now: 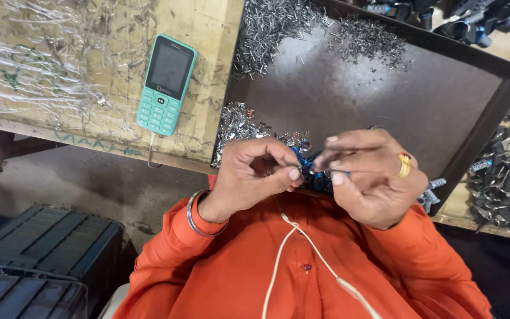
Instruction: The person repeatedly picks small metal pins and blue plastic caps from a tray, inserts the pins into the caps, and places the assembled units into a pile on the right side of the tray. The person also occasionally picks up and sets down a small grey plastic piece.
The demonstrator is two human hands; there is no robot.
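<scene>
- A small blue part (309,168) sits pinched between both hands, just above the near edge of a dark metal tray (385,100); fingers cover most of it, so its shape is hard to make out.
- Left hand (252,177), a metal bangle (195,215) on its wrist, curls tight around the part's left side, thumb pressed against the blue piece.
- Right hand (373,177), wearing a gold ring (405,165), closes on the part from the right, fingertips meeting the left thumb.
- What shows of the blue part runs roughly top-left to bottom-right; which end leads cannot be told.
- Heaps of small silver pins (267,26) lie in the tray's far left corner, and a second pile of silvery bits (240,124) by its near left corner.
- A teal keypad phone (165,84) lies on the wooden worktop (208,35) left of the tray, a white earphone cable (302,248) trailing over the orange shirt (302,277).
- Dark metal pieces (506,177) crowd the right edge, cut off by the frame.
- Black crates (36,248) stand on the floor at lower left, partly cropped.
</scene>
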